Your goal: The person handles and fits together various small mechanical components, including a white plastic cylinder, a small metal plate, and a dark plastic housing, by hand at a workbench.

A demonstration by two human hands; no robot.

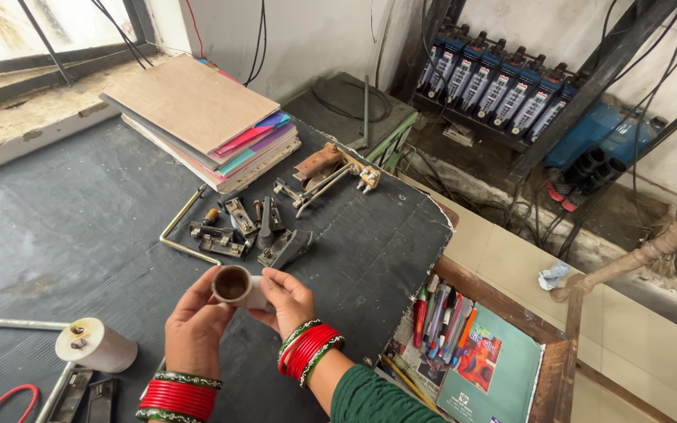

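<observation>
A small white ceramic cylinder with a dark hollow bore (234, 286) was pinched by its rim and side between left hand (195, 325) and right hand (285, 298) (fingers closed on it), seemingly stiff, light and chip-prone.

Left hand (195, 325), right hand (285, 298) raised, fingers pinched.

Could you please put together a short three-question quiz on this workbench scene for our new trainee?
1. True or false: both hands hold the small white cylinder.
2. What lies nearest beyond that cylinder on the black mat? A) metal fittings B) pens C) stacked boards
3. Name the thing standing on the mat to the left of the left hand.

Key
1. True: the left hand and the right hand grip it together, open end toward the camera.
2. A, the metal fittings.
3. A larger white cylinder with two screws on its end.
</observation>
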